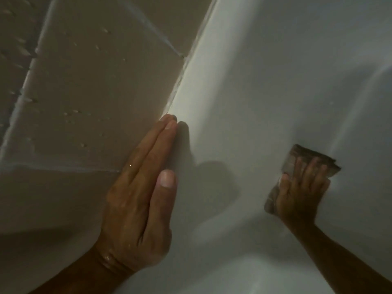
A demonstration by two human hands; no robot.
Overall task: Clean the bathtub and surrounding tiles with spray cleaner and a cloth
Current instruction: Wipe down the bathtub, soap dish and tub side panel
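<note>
Overhead, from the head view, the left hand [140,196] is seen laid flat with its fingers [152,145] straight and held together, thumb alongside; nothing is gripped by it. Its palm side is pressed against the beige wall tiles [84,81], with the fingertips reaching the seam where tile meets the bathtub [275,81] rim. Water droplets [76,112] are noted on the tile beyond and to the left of this hand, and pale grout lines [27,66] are seen further left. A shadow of the hand is cast on the white tub surface just to its right. Well apart to the right, the right hand [301,192] is spread over a folded brownish cloth [305,158], fingers extended and slightly splayed, pressing it flat against the inner slope of the tub. The cloth is seen protruding past the fingertips and along the thumb side of that hand; its edges are motion-blurred, so finer folds cannot be told. Whether any finger is curled under the cloth cannot be told. The forearm is seen running down and right from the hand to the frame edge.
</note>
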